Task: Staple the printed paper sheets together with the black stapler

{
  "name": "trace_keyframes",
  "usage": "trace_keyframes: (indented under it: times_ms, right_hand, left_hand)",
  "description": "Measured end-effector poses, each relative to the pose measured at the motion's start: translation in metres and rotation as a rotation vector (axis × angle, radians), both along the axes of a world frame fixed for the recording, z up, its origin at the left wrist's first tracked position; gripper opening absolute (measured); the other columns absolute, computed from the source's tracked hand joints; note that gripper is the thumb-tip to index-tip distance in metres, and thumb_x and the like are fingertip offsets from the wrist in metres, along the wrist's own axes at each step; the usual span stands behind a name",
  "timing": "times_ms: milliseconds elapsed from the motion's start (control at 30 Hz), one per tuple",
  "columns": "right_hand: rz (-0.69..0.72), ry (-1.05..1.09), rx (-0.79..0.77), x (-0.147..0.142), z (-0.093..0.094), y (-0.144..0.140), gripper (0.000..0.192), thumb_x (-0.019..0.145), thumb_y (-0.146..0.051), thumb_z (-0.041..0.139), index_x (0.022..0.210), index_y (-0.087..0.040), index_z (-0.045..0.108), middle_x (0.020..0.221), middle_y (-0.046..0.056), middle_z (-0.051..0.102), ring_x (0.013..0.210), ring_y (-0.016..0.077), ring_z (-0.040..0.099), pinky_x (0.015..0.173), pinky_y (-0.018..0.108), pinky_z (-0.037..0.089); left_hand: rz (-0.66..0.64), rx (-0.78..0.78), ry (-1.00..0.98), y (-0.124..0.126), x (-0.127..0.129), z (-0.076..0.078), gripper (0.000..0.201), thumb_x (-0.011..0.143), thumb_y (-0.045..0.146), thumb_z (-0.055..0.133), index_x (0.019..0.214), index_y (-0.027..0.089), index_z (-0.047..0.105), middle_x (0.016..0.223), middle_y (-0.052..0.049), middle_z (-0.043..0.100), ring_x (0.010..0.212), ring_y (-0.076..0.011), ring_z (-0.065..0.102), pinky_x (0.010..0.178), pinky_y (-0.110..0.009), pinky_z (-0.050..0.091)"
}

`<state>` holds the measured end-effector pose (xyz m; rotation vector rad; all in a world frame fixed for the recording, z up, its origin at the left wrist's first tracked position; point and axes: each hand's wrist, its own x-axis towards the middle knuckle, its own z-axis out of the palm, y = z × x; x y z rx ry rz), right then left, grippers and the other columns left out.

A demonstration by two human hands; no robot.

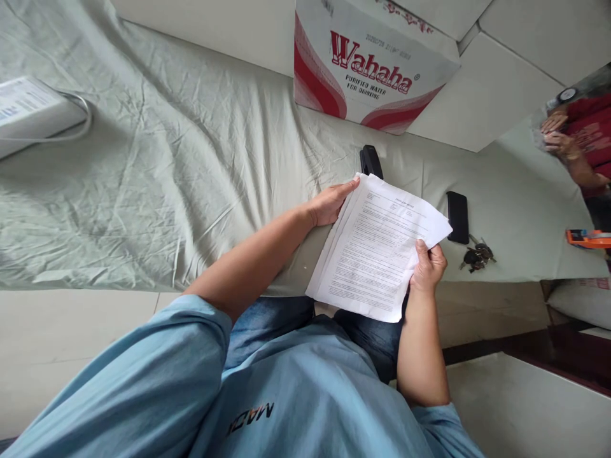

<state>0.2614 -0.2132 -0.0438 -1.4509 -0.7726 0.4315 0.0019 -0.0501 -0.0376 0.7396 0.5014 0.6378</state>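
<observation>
A small stack of printed paper sheets (377,254) is held up over the near edge of the cloth-covered table, tilted to one side. My left hand (331,202) grips its left edge near the top, thumb on the front. On the right edge my right hand (428,264) pinches the sheets, its thumb on the printed face and the other fingers partly hidden behind. Several sheets fan out slightly along the left side. Just beyond the paper's top edge lies a black stapler (371,162), partly covered by the sheets.
A Wahaha water carton (367,70) stands at the back. Right of the paper lie a black phone (457,217) and a bunch of keys (478,254). An orange tape dispenser (588,239) is at far right, near another person (589,137). A white box (38,114) with a cord sits left.
</observation>
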Motion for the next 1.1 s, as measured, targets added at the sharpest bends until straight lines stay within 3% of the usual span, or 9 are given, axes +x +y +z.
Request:
trace_keyframes:
  times_ms: [167,300,567,900,1100]
  right_hand:
    - [0.02,-0.014,0.003,-0.001,0.001,0.0,0.034,0.075,-0.049,0.094,0.093,-0.021,0.086,0.087,0.002,0.082,0.099,0.0244,0.077,0.098,0.041,0.062]
    - [0.012,-0.009,0.001,-0.001,0.002,0.0,0.035,0.076,-0.049,0.093,0.094,-0.02,0.086,0.092,0.003,0.084,0.097,0.0231,0.076,0.094,0.039,0.062]
    - [-0.034,-0.121,-0.04,0.001,0.001,0.003,0.039,0.08,-0.055,0.088,0.09,-0.018,0.084,0.088,0.003,0.08,0.09,0.0224,0.074,0.082,0.035,0.06]
    - [-0.038,-0.164,-0.079,0.001,0.002,0.001,0.041,0.082,-0.058,0.086,0.093,-0.018,0.085,0.087,0.003,0.08,0.085,0.021,0.072,0.079,0.034,0.059]
    - [-0.038,-0.171,-0.094,0.004,0.0,0.001,0.04,0.083,-0.056,0.085,0.091,-0.017,0.085,0.085,0.002,0.079,0.083,0.0204,0.072,0.081,0.035,0.059]
  left_hand:
    - [0.003,-0.012,0.029,-0.004,-0.001,0.005,0.066,0.103,0.078,0.058,0.122,0.018,0.078,0.111,-0.017,0.086,0.115,-0.0346,0.083,0.104,-0.047,0.067]
    - [0.022,-0.012,0.046,-0.004,0.0,0.004,0.065,0.102,0.078,0.061,0.119,0.018,0.079,0.108,-0.016,0.086,0.115,-0.0363,0.083,0.101,-0.048,0.068]
    - [0.169,-0.035,0.088,-0.01,0.011,0.005,0.066,0.096,0.081,0.067,0.114,0.018,0.078,0.1,-0.012,0.085,0.109,-0.0319,0.083,0.09,-0.04,0.069]
    - [0.255,0.056,0.108,-0.016,0.014,0.018,0.066,0.101,0.08,0.059,0.104,0.017,0.079,0.097,-0.008,0.083,0.108,-0.026,0.082,0.095,-0.035,0.067]
    - [0.194,0.121,0.071,-0.015,0.012,0.013,0.058,0.098,0.074,0.071,0.105,0.017,0.081,0.103,-0.01,0.085,0.109,-0.0255,0.082,0.103,-0.036,0.064]
